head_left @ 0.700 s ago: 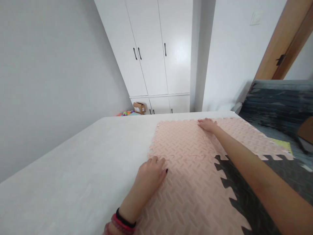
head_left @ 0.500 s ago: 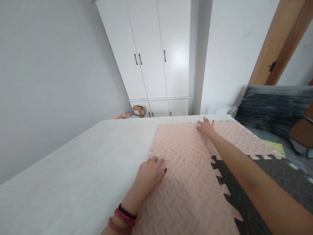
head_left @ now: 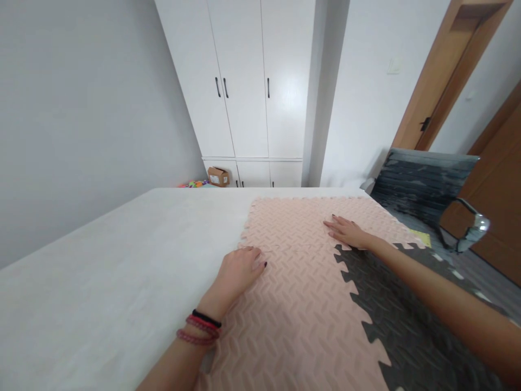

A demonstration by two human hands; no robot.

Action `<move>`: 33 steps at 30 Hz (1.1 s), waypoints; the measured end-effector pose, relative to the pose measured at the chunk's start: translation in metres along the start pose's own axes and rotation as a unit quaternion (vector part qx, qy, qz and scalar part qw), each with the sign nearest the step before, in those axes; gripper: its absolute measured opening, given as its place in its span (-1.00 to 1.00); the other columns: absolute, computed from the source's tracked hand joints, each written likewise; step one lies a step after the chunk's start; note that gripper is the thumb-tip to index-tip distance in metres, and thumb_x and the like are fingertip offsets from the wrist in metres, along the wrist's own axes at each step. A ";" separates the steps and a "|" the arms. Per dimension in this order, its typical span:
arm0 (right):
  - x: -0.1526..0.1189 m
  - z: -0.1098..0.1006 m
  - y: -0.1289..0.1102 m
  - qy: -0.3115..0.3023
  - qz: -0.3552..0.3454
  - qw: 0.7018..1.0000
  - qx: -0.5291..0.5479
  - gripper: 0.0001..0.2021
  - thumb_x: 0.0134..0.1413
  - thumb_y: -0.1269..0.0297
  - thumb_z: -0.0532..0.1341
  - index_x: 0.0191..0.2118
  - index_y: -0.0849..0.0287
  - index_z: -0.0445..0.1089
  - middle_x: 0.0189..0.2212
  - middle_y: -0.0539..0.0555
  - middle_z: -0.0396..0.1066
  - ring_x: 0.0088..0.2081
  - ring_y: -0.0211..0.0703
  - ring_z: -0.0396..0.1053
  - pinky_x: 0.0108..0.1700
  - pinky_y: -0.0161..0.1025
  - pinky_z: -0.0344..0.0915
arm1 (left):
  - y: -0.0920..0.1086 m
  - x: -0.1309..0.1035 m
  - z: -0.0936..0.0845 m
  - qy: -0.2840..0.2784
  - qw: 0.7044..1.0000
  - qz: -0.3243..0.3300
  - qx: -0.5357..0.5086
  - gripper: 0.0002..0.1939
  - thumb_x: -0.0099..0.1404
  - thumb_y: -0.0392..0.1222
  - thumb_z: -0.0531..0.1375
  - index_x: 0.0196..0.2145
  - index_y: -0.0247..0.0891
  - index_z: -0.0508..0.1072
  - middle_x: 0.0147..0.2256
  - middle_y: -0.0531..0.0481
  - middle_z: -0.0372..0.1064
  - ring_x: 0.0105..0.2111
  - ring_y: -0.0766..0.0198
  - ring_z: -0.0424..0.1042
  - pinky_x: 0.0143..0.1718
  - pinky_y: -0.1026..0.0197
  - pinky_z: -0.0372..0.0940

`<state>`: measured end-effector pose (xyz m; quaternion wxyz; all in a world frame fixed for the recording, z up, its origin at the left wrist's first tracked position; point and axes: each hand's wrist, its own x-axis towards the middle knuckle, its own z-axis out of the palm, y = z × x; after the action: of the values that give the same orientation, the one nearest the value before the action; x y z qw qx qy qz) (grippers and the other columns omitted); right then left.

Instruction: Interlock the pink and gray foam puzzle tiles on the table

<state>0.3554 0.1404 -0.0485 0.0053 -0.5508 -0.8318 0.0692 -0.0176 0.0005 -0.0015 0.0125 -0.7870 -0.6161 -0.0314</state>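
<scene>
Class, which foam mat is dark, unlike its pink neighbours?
The near-right mat, passing under the right forearm: it is dark grey, whereas the near-left mat and the far mats are pink.

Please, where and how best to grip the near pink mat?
Probably pinch the near pink mat by its left edge, from the left: it lies flat, and there it borders the white surface, while its right teeth meet the dark mat.

White cupboard (head_left: pixel 244 81) with black handles, behind table (head_left: pixel 122 260). Open cardboard box (head_left: pixel 218 176) beside colourful items (head_left: pixel 196 184). Dark chair (head_left: pixel 423 182) at right, near wooden door (head_left: pixel 435 81).
</scene>
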 end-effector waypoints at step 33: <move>-0.132 0.007 0.159 0.206 0.279 0.935 0.075 -0.42 0.06 0.03 -0.04 0.11 0.26 0.31 -0.07 0.25 0.45 -0.01 0.15 0.38 0.03 0.02 0.31 | 0.002 -0.004 0.004 0.061 0.992 -0.109 0.028 -0.66 0.34 -0.08 -0.08 -0.15 -0.31 0.38 -0.18 -0.21 0.44 -0.16 0.03 0.42 -0.17 0.06 0.25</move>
<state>0.5528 0.0794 -0.0657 0.1984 -0.7608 -0.6177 0.0155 -0.0161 -0.0036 -0.0054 0.0686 -0.7108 -0.6972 -0.0632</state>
